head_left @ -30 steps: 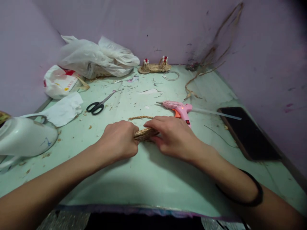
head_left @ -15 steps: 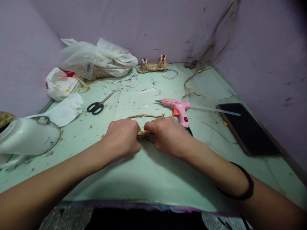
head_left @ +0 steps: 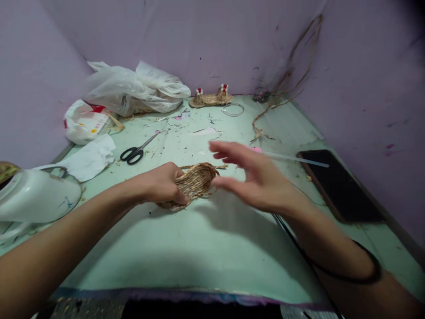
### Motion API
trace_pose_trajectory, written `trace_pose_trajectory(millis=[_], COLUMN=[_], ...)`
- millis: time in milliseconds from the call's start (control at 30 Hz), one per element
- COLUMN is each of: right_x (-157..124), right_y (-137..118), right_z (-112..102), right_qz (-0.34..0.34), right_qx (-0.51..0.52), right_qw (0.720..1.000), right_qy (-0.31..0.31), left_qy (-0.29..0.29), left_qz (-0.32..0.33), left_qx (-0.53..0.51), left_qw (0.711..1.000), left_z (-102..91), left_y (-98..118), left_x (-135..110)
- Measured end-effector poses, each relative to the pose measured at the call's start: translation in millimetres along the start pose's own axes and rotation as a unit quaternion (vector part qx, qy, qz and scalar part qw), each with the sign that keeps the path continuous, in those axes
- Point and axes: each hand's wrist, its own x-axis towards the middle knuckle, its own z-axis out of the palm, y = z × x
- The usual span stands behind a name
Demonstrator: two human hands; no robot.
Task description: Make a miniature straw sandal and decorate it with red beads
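My left hand [head_left: 162, 184] grips one end of a small oval piece woven of straw rope [head_left: 195, 180], tilted up off the pale green table [head_left: 206, 239]. A loose rope tail runs from its far side. My right hand [head_left: 255, 177] hovers just right of the woven piece with fingers stretched out and apart, holding nothing, slightly blurred. It covers most of the pink glue gun [head_left: 256, 150], whose clear glue stick [head_left: 295, 158] pokes out to the right.
Black scissors [head_left: 136, 150] lie left of centre. White plastic bags [head_left: 133, 91] and tissue [head_left: 89, 157] sit at the back left, a white pot [head_left: 33, 195] at the left edge. A dark phone [head_left: 338, 184] lies right. A finished straw sandal [head_left: 210, 98] and ring [head_left: 233, 109] rest by the wall.
My right hand has let go of the woven piece and lifted away, opening its fingers. My left hand has turned the piece up so its flat woven face shows.
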Motion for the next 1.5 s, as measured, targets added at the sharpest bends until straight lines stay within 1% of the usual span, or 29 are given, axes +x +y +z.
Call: trace_pose_trajectory(millis=[33,67,100,133,233,267,333,433,500,533,567,600,633,667,700,733,767,800,833,900,967,1033,1100,1200,1367,1433,1500], right_x=[-2,-4,-6,-9,-16,-17,-18,-18,-20,-23,-27,-31,-35,-38,-41,-43,-44,-44,-44,-42,-40,-40,-40,-37,-23,-19,-19], right_y=[2,4,7,10,21,23,25,20,17,16,16,16,17,18,19,20,21,22,22,22,22,21,20,18,15,15,16], right_z=[-6,-9,-10,-9,6,12,19,21,18,16,16,16,16,17,19,20,21,22,23,23,24,26,29,34,39,39,38], right_qz=[0.020,0.040,0.049,0.049,0.067,0.076,0.072,0.027,0.015,0.021,0.029,0.039,0.048,0.055,0.060,0.065,0.074,0.082,0.087,0.073,0.033,-0.010,-0.037,-0.055,-0.085,-0.090,-0.077], right_qx=[0.027,0.030,0.015,-0.005,-0.025,-0.024,-0.015,0.011,0.012,0.007,-0.003,-0.018,-0.038,-0.059,-0.078,-0.094,-0.105,-0.109,-0.110,-0.108,-0.098,-0.090,-0.097,-0.130,-0.153,-0.139,-0.090], right_qw=[0.999,0.997,0.996,0.997,0.997,0.996,0.996,0.999,1.000,0.999,0.999,0.998,0.997,0.994,0.992,0.989,0.987,0.986,0.987,0.990,0.994,0.996,0.994,0.988,0.982,0.981,0.988], right_qy=[0.038,0.061,0.068,0.055,-0.033,-0.047,-0.045,-0.018,-0.019,-0.026,-0.034,-0.045,-0.057,-0.070,-0.083,-0.092,-0.095,-0.090,-0.078,-0.045,-0.021,-0.019,-0.038,-0.069,-0.074,-0.097,-0.101], left_qy=[-0.033,-0.055,-0.073,-0.087,-0.125,-0.134,-0.151,-0.189,-0.208,-0.203,-0.187,-0.156,-0.105,-0.052,0.025,0.098,0.162,0.203,0.229,0.240,0.245,0.270,0.299,0.319,0.324,0.316,0.308], left_qz=[0.003,0.009,0.013,0.016,0.013,0.008,-0.003,0.003,0.034,0.057,0.078,0.093,0.109,0.103,0.095,0.118,0.144,0.163,0.176,0.183,0.183,0.192,0.204,0.221,0.240,0.238,0.236], left_qx=[-0.052,-0.094,-0.125,-0.154,-0.247,-0.276,-0.319,-0.341,-0.310,-0.275,-0.224,-0.159,-0.085,-0.004,0.073,0.135,0.183,0.210,0.221,0.215,0.207,0.202,0.189,0.153,0.104,0.094,0.082], left_qw=[0.998,0.994,0.989,0.984,0.961,0.952,0.936,0.921,0.927,0.938,0.953,0.971,0.985,0.993,0.992,0.979,0.959,0.942,0.931,0.929,0.929,0.921,0.913,0.909,0.909,0.914,0.918], left_z=[-4.5,-7.9,-10.4,-12.2,-15.3,-16.1,-16.9,-14.2,-9.6,-6.7,-3.7,-0.6,2.6,5.8,9.2,12.9,17.1,21.9,27.3,39.5,52.0,62.4,69.2,72.5,70.8,70.2,70.0], left_y=[-4,-8,-12,-15,-23,-25,-29,-33,-31,-29,-25,-20,-15,-10,-6,-3,-1,0,-1,-5,-9,-13,-16,-20,-22,-23,-22], left_x=[3,6,9,11,14,14,12,12,13,13,12,11,8,4,0,-6,-11,-15,-19,-23,-24,-22,-19,-16,-13,-13,-13])
